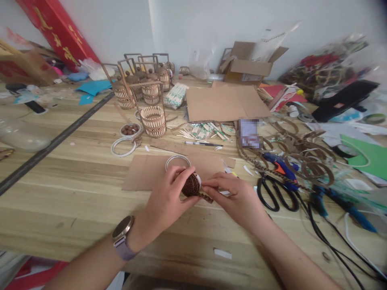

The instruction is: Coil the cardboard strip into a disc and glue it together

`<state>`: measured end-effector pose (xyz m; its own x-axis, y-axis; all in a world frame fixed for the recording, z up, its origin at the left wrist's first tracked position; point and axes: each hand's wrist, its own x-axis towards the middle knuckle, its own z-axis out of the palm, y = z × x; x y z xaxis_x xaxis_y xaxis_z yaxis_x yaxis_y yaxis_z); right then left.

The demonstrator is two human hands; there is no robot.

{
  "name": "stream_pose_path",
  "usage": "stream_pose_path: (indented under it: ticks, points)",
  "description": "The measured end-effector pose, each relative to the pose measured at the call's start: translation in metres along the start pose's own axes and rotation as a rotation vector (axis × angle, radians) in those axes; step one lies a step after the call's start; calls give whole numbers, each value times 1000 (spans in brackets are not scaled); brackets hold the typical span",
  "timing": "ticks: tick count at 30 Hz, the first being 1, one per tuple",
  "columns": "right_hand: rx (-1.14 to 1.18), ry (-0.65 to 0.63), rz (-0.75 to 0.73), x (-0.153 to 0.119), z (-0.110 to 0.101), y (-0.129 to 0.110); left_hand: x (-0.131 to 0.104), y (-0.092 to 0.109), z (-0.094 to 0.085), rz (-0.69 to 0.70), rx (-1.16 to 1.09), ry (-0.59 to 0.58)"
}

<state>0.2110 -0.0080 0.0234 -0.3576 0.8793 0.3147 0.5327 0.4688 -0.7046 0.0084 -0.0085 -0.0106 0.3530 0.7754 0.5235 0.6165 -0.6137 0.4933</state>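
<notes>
Head-worn view, forward and down, hands (165,197) close below

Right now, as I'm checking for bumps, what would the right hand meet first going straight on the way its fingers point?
The brown coil in the left hand, probably at the white strip on its side; the right hand may already touch it, as depth is unclear.

Just right of the right hand (234,195) lie black-handled scissors (274,193); farther right, blue-handled pliers (352,212) and a green sheet (370,163). A pen (203,143) lies ahead of both hands, an open cardboard box (248,69) well beyond it. Far ahead and left of the left hand (166,197) are blue sheets (95,87) and something long and red (57,32) with gold characters
</notes>
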Motion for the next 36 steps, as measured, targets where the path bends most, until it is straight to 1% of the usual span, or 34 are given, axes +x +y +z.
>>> stream_pose_path:
  ticks: [2,8,16,19,22,25,30,36]
  points:
    - [-60,23,9,-1,3,-1,0,0,1,1,18,6]
    - [-188,106,-34,-6,13,-2,0,3,1,-7,23,19]
    - [-281,98,-83,-7,13,-2,-1,4,0,-37,0,-23]
    - [-318,90,-115,-7,12,-1,-2,5,0,-44,-20,-21]
    - [-349,118,-167,-7,13,-1,-2,6,0,-36,-33,-17]
    - [-377,143,-205,-8,15,-1,-1,7,-1,-46,-36,-37]
    - [-448,157,-235,-8,16,-4,0,8,-2,-45,-53,-33]
    - [-480,160,-241,-8,17,-5,-1,6,-1,-29,-41,-28]
